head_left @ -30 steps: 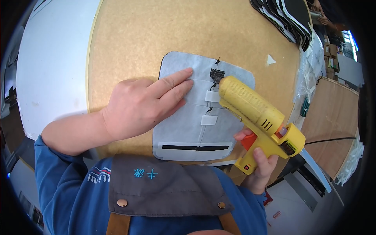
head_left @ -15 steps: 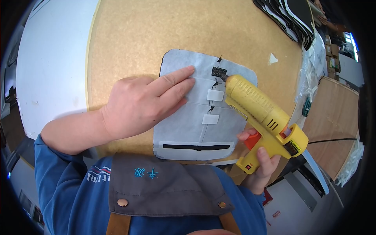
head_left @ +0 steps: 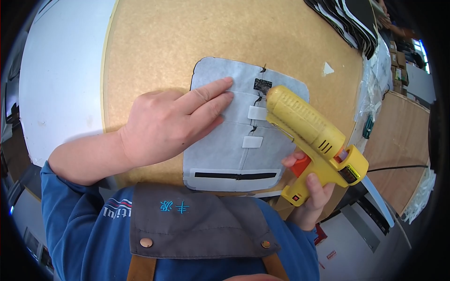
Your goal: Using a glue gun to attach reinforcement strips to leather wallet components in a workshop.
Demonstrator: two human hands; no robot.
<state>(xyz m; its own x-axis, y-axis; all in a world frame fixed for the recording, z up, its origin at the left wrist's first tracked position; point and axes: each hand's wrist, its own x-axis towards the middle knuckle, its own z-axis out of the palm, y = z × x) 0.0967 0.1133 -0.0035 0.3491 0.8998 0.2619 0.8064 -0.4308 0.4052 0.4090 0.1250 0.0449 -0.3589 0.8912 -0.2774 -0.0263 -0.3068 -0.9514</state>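
Observation:
A pale grey fabric panel (head_left: 211,145) with rounded corners lies flat on the brown board. Two outstretched fingers of my left hand (head_left: 176,117) rest on its left half. My right hand (head_left: 314,189) is wrapped round the handle of a yellow glue gun (head_left: 307,124), with a finger at the orange trigger. The gun's nozzle end is over the panel, just below a black patch (head_left: 263,86) that looks glossy. Two white rectangular pieces, an upper one (head_left: 256,113) and a lower one (head_left: 252,142), sit along the centre seam. A black strip (head_left: 234,176) crosses the panel's near end.
The brown board (head_left: 154,47) spreads under the panel, beside a white surface (head_left: 65,70) on the left. Stacked black and white pieces (head_left: 347,23) lie at the far right. A white scrap (head_left: 327,69) is on the board. A dark cable (head_left: 398,167) runs right of the gun.
The glue gun's front has shifted slightly towards me and left, off the black patch, which now shows more fully. My left hand has stayed in place.

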